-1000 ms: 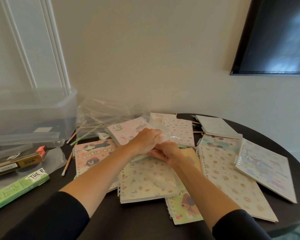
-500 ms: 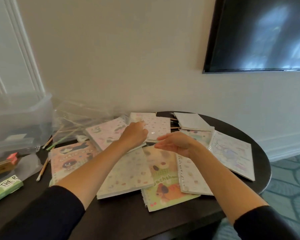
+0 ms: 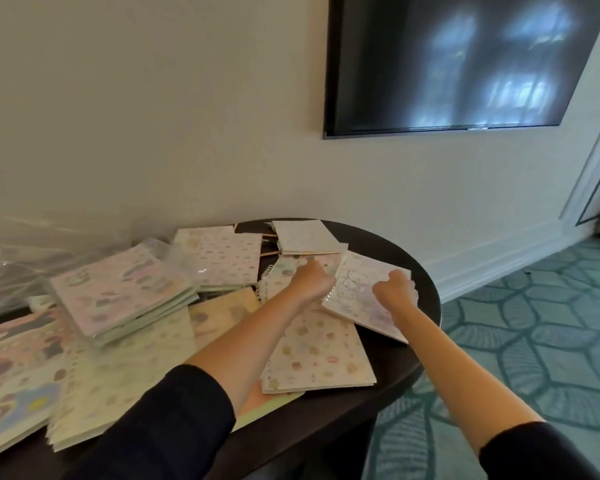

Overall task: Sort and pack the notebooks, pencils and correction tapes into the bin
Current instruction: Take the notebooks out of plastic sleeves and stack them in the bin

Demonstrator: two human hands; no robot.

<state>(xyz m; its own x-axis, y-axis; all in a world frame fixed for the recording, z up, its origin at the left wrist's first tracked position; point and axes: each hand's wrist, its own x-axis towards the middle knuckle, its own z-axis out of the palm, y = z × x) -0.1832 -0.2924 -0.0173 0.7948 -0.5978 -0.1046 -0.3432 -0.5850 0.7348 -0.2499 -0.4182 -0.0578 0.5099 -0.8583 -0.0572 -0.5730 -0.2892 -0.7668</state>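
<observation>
Several pastel spiral notebooks lie spread over the dark round table (image 3: pixel 397 370). At its right side, a white notebook with faint line drawings (image 3: pixel 355 284) sits tilted between my hands. My left hand (image 3: pixel 312 282) grips its spiral-bound left edge, and my right hand (image 3: pixel 394 289) grips its right edge, fingers curled. Beneath it lies a cream dotted notebook (image 3: pixel 317 355). A pink stack of notebooks (image 3: pixel 118 292) and a dotted one (image 3: pixel 226 258) sit further left. Pencil ends (image 3: pixel 269 253) poke out beside a white notebook at the back (image 3: pixel 303 235). The bin is out of view.
Crumpled clear plastic wrapping (image 3: pixel 32 244) lies at the table's back left against the wall. A dark screen (image 3: pixel 465 60) hangs on the wall above. The table's right edge drops off to teal patterned carpet (image 3: pixel 534 341).
The view has swung right, so the bin left the picture. Both hands let go of the clear wrapper at the centre, moved right and took hold of the white notebook's edges.
</observation>
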